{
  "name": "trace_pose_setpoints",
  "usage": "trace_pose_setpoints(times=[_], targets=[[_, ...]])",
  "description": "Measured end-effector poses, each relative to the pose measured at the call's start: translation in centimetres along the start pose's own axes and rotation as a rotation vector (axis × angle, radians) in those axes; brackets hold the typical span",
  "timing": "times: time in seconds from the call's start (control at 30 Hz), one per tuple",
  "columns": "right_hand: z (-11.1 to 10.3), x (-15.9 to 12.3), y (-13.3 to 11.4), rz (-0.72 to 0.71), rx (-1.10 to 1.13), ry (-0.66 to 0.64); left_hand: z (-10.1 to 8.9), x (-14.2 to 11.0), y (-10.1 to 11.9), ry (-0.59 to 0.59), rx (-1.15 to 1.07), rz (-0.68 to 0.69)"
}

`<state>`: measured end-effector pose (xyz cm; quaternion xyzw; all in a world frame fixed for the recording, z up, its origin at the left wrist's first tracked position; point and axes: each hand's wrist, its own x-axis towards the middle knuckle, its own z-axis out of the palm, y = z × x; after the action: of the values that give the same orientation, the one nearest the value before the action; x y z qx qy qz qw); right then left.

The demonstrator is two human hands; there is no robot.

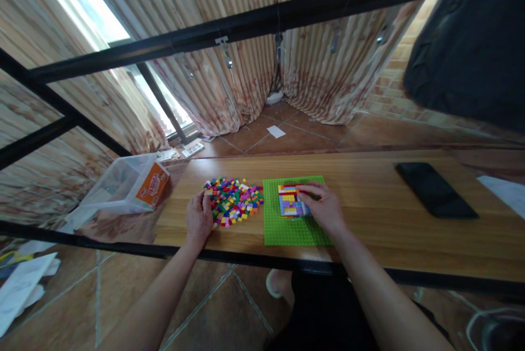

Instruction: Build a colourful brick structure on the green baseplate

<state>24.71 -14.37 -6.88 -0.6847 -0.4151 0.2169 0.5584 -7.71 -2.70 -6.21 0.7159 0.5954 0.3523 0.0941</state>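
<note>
A green studded baseplate (273, 233) lies on the wooden table, bearing a low block of colored toy bricks (288, 204) in red, yellow, purple and blue. Over the right part of that block is my right hand (327, 208), thumb and fingertips pinched at a small orange-red brick (299, 191). Whether this brick touches the others I cannot tell. To the left spreads a pile of loose bricks (235, 202) in many colors. My left hand (199, 216) rests at the pile's left edge with its fingers curled together; what they hold, if anything, is hidden.
A black phone (435, 189) lies on the right of the wooden table (365, 187). Left of the table stands a clear plastic box (118, 184) with an orange label. A black metal bar (254, 25) with hooks crosses above, before the curtains (246, 83).
</note>
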Motion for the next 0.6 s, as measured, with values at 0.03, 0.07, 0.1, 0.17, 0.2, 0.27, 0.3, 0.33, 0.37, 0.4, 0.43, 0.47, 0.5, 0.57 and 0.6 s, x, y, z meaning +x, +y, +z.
trace_pose_setpoints(times=[0.03, 0.07, 0.1, 0.17, 0.2, 0.27, 0.3, 0.33, 0.37, 0.4, 0.43, 0.47, 0.5, 0.57, 0.6], targets=[[0.05, 0.09, 0.06, 0.022, 0.031, -0.004, 0.02, 0.0, -0.02, 0.0, -0.001, -0.001], [0.08, 0.17, 0.11, 0.037, 0.055, -0.009, 0.04, 0.0, -0.05, 0.001, -0.003, -0.002], [0.1, 0.25, 0.16, 0.043, 0.07, -0.012, 0.07, -0.01, -0.09, 0.001, -0.006, -0.002], [0.1, 0.4, 0.22, 0.043, 0.08, -0.02, 0.14, -0.04, -0.18, 0.007, -0.009, 0.002], [0.09, 0.47, 0.23, 0.045, 0.081, -0.025, 0.18, -0.06, -0.23, 0.014, -0.01, 0.004], [0.05, 0.6, 0.21, 0.066, 0.082, -0.037, 0.26, -0.09, -0.33, 0.023, -0.01, 0.01], [0.03, 0.66, 0.19, 0.084, 0.085, -0.044, 0.29, -0.09, -0.37, 0.024, -0.011, 0.013], [0.02, 0.71, 0.16, 0.102, 0.087, -0.049, 0.31, -0.09, -0.41, 0.025, -0.013, 0.014], [0.02, 0.76, 0.14, 0.117, 0.086, -0.054, 0.33, -0.09, -0.44, 0.024, -0.016, 0.015], [0.03, 0.8, 0.12, 0.127, 0.084, -0.057, 0.34, -0.09, -0.46, 0.023, -0.018, 0.016], [0.06, 0.84, 0.11, 0.137, 0.082, -0.06, 0.36, -0.09, -0.47, 0.021, -0.018, 0.018], [0.09, 0.88, 0.11, 0.148, 0.083, -0.064, 0.37, -0.09, -0.48, 0.021, -0.018, 0.02], [0.13, 0.92, 0.11, 0.162, 0.085, -0.067, 0.38, -0.1, -0.47, 0.02, -0.018, 0.022], [0.23, 1.01, 0.14, 0.193, 0.095, -0.073, 0.41, -0.14, -0.43, 0.019, -0.018, 0.026], [0.28, 1.06, 0.15, 0.208, 0.1, -0.075, 0.42, -0.16, -0.4, 0.02, -0.018, 0.024]])
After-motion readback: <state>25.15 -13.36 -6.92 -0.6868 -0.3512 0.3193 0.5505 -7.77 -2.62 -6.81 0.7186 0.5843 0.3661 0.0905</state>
